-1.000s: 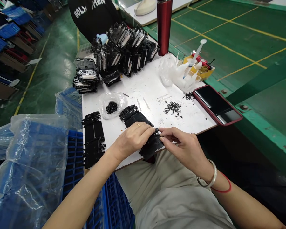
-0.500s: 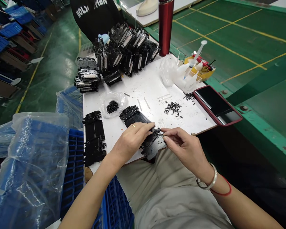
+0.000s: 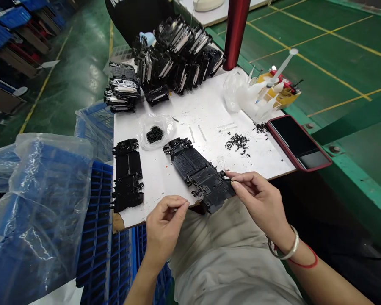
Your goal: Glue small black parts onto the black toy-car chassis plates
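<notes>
A black plastic chassis plate (image 3: 198,171) lies slanted on the white table (image 3: 193,114), its near end over the front edge. My right hand (image 3: 260,201) pinches the plate's near right corner with thumb and forefinger. My left hand (image 3: 165,224) hovers at the table's front edge, left of the plate, thumb and fingertips pressed together; what they hold, if anything, is too small to make out. A second black chassis plate (image 3: 128,174) lies flat at the table's left.
A clear bag of black screws (image 3: 154,133) and loose screws (image 3: 238,142) lie mid-table. Stacked black parts (image 3: 174,59), a red bottle (image 3: 236,34), syringes in a yellow tray (image 3: 281,91), a phone (image 3: 296,142). Blue crates (image 3: 97,237) wrapped in plastic stand at left.
My left hand has let go of the chassis plate and drawn back toward me to the table edge. My right hand stays at the plate's near corner. The view shifted slightly.
</notes>
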A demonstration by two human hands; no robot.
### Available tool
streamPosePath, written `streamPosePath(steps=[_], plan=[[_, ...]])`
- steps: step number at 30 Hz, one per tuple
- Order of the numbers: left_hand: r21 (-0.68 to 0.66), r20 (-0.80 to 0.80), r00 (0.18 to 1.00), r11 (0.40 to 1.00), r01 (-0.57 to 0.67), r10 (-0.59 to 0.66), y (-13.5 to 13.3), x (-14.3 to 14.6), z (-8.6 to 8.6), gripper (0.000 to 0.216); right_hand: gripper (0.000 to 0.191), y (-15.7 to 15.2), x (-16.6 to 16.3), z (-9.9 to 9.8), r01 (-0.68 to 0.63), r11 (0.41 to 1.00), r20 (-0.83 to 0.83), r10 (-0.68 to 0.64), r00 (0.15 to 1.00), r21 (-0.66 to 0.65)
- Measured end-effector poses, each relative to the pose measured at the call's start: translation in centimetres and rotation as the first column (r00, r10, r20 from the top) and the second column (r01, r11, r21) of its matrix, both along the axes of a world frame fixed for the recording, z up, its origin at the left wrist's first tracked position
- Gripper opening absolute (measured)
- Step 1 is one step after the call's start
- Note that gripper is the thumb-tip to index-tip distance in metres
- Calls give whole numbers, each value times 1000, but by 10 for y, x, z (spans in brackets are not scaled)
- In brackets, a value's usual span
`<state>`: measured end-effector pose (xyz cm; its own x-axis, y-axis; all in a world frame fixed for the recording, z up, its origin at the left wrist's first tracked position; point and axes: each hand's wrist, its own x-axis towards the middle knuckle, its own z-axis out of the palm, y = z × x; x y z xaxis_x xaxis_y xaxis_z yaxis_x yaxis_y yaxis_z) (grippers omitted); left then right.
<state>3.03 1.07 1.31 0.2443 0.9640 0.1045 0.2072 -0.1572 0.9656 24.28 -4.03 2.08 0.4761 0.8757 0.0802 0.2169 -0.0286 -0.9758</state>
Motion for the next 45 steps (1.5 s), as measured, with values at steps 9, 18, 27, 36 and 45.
streamPosePath(steps=[9, 18, 27, 36, 45], plan=[[-606, 305, 952, 770, 199, -5, -41, 21, -9, 60, 4, -19, -10, -15, 9, 1000, 5, -9, 1000, 5], [-634, 234, 958, 773, 19, 169, -52, 42, -7, 65, 14, -37, -15, -35, -67, 997, 115, 62, 991, 39], [-558, 196, 975, 830, 24, 104, -59, 39, -18, 57, 16, -44, -11, -47, -108, 994, 150, 103, 983, 30], [-588, 231, 971, 804, 88, 63, -49, 27, -15, 61, 17, -22, 20, -9, -223, 975, 495, 194, 847, -2], [-615, 303, 951, 776, 138, 70, -23, -1, -7, 59, 8, 119, 15, 40, -459, 888, 681, 338, 650, -2]])
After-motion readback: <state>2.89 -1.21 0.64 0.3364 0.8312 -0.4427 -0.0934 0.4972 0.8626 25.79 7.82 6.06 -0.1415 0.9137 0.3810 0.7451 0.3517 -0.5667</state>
